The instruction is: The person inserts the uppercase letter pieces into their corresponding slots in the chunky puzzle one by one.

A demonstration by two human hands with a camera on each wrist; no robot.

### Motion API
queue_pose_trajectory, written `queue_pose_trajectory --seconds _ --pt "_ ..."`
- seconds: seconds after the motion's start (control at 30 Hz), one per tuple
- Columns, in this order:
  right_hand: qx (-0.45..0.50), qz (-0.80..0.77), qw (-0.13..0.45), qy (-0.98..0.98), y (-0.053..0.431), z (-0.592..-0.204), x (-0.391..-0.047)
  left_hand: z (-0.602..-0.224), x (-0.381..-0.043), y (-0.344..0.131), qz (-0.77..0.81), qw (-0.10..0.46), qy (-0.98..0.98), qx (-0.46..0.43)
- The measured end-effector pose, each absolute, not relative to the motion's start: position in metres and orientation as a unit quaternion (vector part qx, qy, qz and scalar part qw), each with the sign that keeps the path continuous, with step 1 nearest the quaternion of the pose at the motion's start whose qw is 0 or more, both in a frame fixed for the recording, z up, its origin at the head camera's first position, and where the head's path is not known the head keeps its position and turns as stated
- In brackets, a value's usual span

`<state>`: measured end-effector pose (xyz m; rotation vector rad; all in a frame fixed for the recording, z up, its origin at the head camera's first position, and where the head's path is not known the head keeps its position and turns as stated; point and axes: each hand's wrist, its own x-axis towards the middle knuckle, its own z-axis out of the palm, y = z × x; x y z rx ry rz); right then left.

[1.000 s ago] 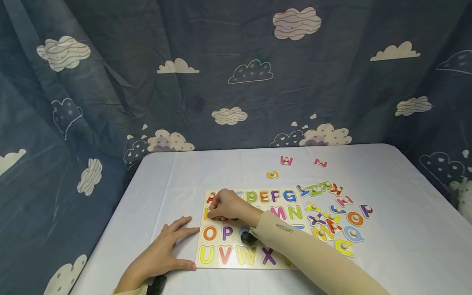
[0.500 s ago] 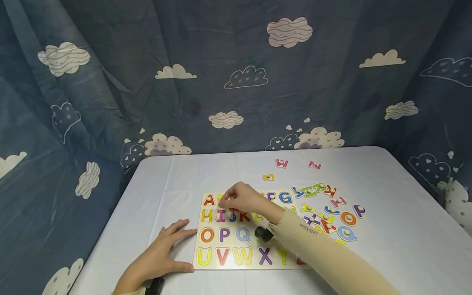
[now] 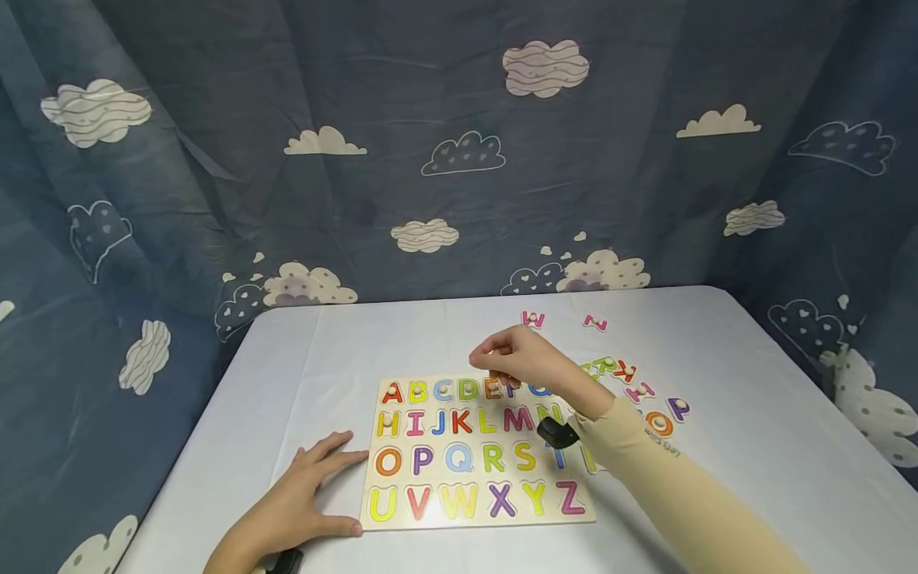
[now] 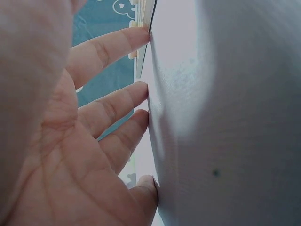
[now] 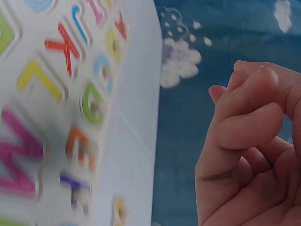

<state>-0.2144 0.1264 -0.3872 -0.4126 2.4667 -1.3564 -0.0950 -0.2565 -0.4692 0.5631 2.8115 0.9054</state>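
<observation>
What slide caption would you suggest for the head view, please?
Left hand beside the alphabet board, right hand hovering over its far edge, with loose letter pieces lying behind and to the right.

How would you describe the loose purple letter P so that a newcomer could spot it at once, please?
On the white-covered table, look right of the alphabet board, past the right sleeve. Beside the orange O lies the purple P, the rightmost loose letter and the only purple one in view off the board.
</observation>
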Motion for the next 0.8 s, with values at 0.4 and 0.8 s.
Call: queue_pose_trajectory --seconds 0.4,0.8 --pt "-0.065 -0.477 0.11 0.87 0.222 -0.383 -0.193 -0.469 -0.091 -0.258 0.289 0.055 0.936 0.194" --pt "0.005 -0.464 0.085 0.882 0.285 -0.393 -0.181 -0.471 -0.089 -0.26 0.297 0.084 0.933 0.186"
